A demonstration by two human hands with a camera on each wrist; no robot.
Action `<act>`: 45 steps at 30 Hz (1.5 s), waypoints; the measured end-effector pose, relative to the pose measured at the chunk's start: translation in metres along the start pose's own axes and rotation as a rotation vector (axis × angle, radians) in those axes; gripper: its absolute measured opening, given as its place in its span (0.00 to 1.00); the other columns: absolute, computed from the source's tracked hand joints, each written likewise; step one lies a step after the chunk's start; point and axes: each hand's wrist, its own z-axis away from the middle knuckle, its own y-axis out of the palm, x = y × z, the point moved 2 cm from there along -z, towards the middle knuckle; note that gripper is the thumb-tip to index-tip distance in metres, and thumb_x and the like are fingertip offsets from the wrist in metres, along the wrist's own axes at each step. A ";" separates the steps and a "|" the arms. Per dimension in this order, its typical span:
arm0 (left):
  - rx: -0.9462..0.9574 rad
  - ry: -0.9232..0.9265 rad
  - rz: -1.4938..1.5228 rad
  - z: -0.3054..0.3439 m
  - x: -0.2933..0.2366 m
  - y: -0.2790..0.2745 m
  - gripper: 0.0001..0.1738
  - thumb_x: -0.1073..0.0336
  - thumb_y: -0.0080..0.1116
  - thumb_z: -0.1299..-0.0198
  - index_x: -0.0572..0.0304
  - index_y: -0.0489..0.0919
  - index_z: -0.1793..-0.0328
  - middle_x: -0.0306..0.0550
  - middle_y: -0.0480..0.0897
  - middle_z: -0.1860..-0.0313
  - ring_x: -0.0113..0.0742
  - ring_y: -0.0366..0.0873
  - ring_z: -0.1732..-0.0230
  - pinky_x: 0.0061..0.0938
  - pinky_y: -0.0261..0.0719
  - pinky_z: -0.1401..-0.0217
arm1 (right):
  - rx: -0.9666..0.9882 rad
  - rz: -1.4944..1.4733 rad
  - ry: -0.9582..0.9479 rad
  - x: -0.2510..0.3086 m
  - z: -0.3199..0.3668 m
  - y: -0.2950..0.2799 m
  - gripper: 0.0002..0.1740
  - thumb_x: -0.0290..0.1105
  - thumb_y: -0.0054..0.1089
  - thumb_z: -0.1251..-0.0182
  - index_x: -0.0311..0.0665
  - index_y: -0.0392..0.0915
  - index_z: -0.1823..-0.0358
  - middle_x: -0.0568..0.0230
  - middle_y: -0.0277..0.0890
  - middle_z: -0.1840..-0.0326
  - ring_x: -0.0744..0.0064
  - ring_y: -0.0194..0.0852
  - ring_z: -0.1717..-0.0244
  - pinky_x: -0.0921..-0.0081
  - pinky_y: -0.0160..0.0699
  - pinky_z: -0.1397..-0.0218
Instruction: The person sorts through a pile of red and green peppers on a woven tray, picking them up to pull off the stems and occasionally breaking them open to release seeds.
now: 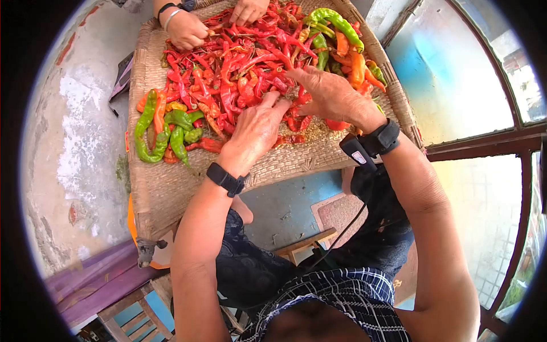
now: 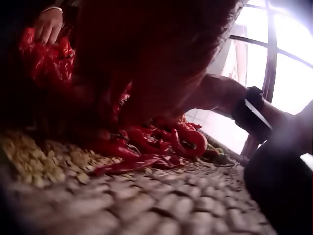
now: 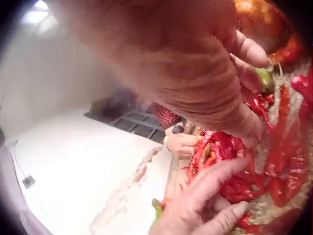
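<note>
A heap of red chili peppers (image 1: pixel 245 62), many wrinkled, covers the middle of a woven tray (image 1: pixel 176 188). At the heap's near edge my left hand (image 1: pixel 256 134) touches the peppers with its fingers extended; in the right wrist view its thumb and index finger (image 3: pixel 220 177) are spread apart over red chilies. Just to the right, my right hand (image 1: pixel 336 97) hovers over the same edge, thumb and fingers parted. Close by its fingertips shows a small greyish clump (image 1: pixel 292 92). Pale seeds (image 2: pixel 36 159) lie scattered on the weave beneath the hands.
Another person's hands (image 1: pixel 187 29) work at the far side of the heap. Green and orange peppers lie at the tray's left (image 1: pixel 149 128) and far right (image 1: pixel 342 25). A windowed frame (image 1: pixel 476 142) stands on the right, a whitewashed wall (image 1: pixel 80 131) on the left.
</note>
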 end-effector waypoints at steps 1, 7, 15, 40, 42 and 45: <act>0.016 -0.007 -0.070 -0.002 0.001 0.003 0.20 0.78 0.49 0.46 0.60 0.74 0.45 0.59 0.73 0.45 0.61 0.78 0.58 0.46 0.79 0.59 | 0.008 0.003 0.000 0.003 -0.003 -0.003 0.40 0.43 0.73 0.55 0.43 0.65 0.40 0.48 0.77 0.69 0.44 0.79 0.62 0.55 0.78 0.60; 0.085 -0.023 -0.148 -0.007 0.009 0.013 0.16 0.77 0.48 0.45 0.61 0.75 0.50 0.55 0.75 0.48 0.60 0.79 0.63 0.48 0.78 0.63 | 0.082 -0.056 0.341 -0.008 -0.025 -0.004 0.44 0.50 0.76 0.58 0.38 0.60 0.44 0.44 0.77 0.70 0.40 0.78 0.65 0.53 0.77 0.64; 0.099 -0.010 -0.172 -0.006 0.013 0.016 0.16 0.76 0.49 0.46 0.59 0.73 0.49 0.54 0.74 0.49 0.58 0.79 0.63 0.48 0.78 0.64 | -0.120 -0.252 0.285 0.004 -0.037 -0.010 0.44 0.47 0.76 0.58 0.32 0.63 0.43 0.39 0.78 0.63 0.42 0.79 0.58 0.57 0.79 0.55; -0.008 0.023 -0.125 -0.001 0.015 0.005 0.07 0.78 0.48 0.47 0.59 0.70 0.62 0.56 0.73 0.63 0.61 0.75 0.66 0.49 0.72 0.69 | 0.343 0.311 0.155 0.011 -0.003 0.023 0.08 0.27 0.56 0.49 0.35 0.78 0.65 0.54 0.77 0.64 0.53 0.80 0.61 0.58 0.78 0.61; -0.032 -0.011 -0.103 -0.001 0.016 0.003 0.07 0.78 0.48 0.46 0.59 0.70 0.62 0.56 0.73 0.64 0.62 0.75 0.65 0.50 0.72 0.67 | 0.325 0.309 0.137 0.008 -0.002 0.022 0.08 0.26 0.56 0.49 0.35 0.77 0.66 0.54 0.77 0.64 0.52 0.79 0.61 0.58 0.78 0.61; -0.081 -0.059 -0.041 -0.005 0.015 -0.008 0.06 0.76 0.49 0.46 0.60 0.71 0.62 0.57 0.74 0.63 0.62 0.75 0.63 0.49 0.72 0.63 | 0.355 0.192 0.126 0.000 -0.003 0.024 0.08 0.26 0.56 0.50 0.36 0.78 0.66 0.53 0.77 0.64 0.51 0.79 0.61 0.58 0.77 0.60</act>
